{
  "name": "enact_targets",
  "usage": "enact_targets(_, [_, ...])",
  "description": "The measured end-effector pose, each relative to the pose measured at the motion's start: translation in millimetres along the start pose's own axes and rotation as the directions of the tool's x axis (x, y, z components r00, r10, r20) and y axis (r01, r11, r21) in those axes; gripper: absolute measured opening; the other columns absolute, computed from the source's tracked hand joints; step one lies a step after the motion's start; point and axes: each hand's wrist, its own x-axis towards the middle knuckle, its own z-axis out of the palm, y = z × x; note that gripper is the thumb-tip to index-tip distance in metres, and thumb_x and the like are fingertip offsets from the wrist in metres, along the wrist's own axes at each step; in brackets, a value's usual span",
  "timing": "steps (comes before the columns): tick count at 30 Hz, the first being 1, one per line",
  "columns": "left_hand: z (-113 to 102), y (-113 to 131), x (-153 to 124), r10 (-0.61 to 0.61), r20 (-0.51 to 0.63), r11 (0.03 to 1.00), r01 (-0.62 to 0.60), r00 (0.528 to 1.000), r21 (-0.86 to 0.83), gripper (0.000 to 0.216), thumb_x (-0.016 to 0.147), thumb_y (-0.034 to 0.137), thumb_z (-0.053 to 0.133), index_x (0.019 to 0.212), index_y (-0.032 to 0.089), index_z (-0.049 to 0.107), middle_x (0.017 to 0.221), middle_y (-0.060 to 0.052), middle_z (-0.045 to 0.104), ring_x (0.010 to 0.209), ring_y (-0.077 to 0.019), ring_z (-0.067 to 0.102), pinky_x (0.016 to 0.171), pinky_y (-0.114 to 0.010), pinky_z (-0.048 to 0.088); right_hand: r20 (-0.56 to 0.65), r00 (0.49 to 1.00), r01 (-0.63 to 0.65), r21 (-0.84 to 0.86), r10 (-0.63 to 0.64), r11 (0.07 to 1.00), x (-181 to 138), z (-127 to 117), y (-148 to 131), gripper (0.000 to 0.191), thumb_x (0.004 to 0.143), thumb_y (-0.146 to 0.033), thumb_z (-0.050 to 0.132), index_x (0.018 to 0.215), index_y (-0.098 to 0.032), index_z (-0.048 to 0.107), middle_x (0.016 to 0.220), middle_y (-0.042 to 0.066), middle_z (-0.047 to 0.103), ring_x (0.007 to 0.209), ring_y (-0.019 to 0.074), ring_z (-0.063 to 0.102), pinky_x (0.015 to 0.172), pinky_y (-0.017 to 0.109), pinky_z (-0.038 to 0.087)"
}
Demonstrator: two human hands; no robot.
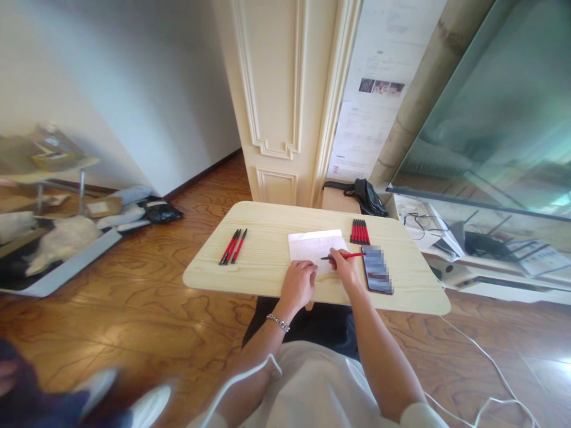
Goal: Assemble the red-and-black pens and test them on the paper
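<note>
A white sheet of paper (314,242) with faint marks lies on the light wooden table (263,238). My right hand (346,270) is closed around a red pen (355,255), its black tip pointing left over the sheet. At the paper's lower left edge, my left hand (298,283) rests with fingers laid on it, holding nothing. Just beyond my right hand, several red and black pens (360,232) lie side by side. A smartphone (375,270) with a pixelated screen is right of the right hand. Three more pens (233,246) lie on the table's left side.
Behind the table, a black bag (368,197) sits by a cream panelled door (279,77). A white cable (482,351) trails over the floor at right. Another person's shoes (149,404) show at lower left. A box of goods (98,244) stands at far left.
</note>
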Motion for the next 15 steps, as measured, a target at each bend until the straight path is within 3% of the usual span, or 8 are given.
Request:
enact_targets(3, [-1, 0, 0, 0.003, 0.005, 1.0, -0.003, 1.0, 0.011, 0.026, 0.085, 0.009, 0.051, 0.099, 0.02, 0.07, 0.101, -0.006, 0.067, 0.096, -0.0217, 0.055, 0.09, -0.038, 0.043, -0.056, 0.998, -0.018, 0.373, 0.042, 0.927, 2, -3, -7, 0.038, 0.075, -0.052, 0.061, 0.059, -0.017, 0.06, 0.066, 0.005, 0.065, 0.061, 0.0142, 0.059, 0.055, 0.025, 0.045])
enact_targets(6, [-1, 0, -1, 0.005, -0.002, 1.0, -0.005, 1.0, 0.012, 0.026, 0.085, 0.008, 0.051, 0.099, 0.02, 0.069, 0.102, -0.006, 0.067, 0.096, -0.0218, 0.054, 0.091, -0.039, 0.044, -0.011, 0.999, -0.024, 0.629, 0.04, 0.777, 4, -7, -19, 0.026, 0.071, -0.042, 0.072, 0.071, -0.017, 0.062, 0.079, 0.004, 0.067, 0.063, 0.011, 0.058, 0.052, 0.022, 0.045])
enact_targets(9, [0, -1, -1, 0.003, -0.009, 1.0, -0.003, 1.0, 0.002, 0.025, 0.084, 0.008, 0.052, 0.099, 0.02, 0.069, 0.102, -0.006, 0.067, 0.097, -0.0219, 0.054, 0.091, -0.039, 0.044, 0.083, 0.996, -0.075, 0.766, 0.018, 0.638, 4, -14, -27, 0.027, 0.071, -0.04, 0.074, 0.084, -0.021, 0.061, 0.067, -0.004, 0.058, 0.045, 0.0045, 0.043, 0.038, 0.016, 0.031])
enact_targets(12, [1, -2, -1, 0.004, -0.014, 1.0, -0.004, 1.0, -0.01, 0.025, 0.084, 0.008, 0.052, 0.098, 0.02, 0.07, 0.102, -0.006, 0.067, 0.097, -0.022, 0.055, 0.091, -0.039, 0.044, 0.182, 0.983, -0.171, 0.826, 0.033, 0.537, 4, -22, -29, 0.038, 0.076, -0.059, 0.061, 0.073, -0.021, 0.055, 0.051, -0.008, 0.041, 0.037, 0.0048, 0.029, 0.035, 0.017, 0.024])
enact_targets(15, [1, -2, -1, 0.007, -0.015, 1.0, -0.008, 1.0, -0.016, 0.025, 0.084, 0.008, 0.051, 0.096, 0.019, 0.07, 0.101, -0.006, 0.068, 0.096, -0.0217, 0.055, 0.091, -0.039, 0.044, 0.239, 0.97, -0.229, 0.819, 0.05, 0.526, 5, -28, -27, 0.057, 0.076, -0.074, 0.044, 0.057, -0.021, 0.044, 0.045, -0.007, 0.032, 0.037, 0.007, 0.029, 0.036, 0.02, 0.027])
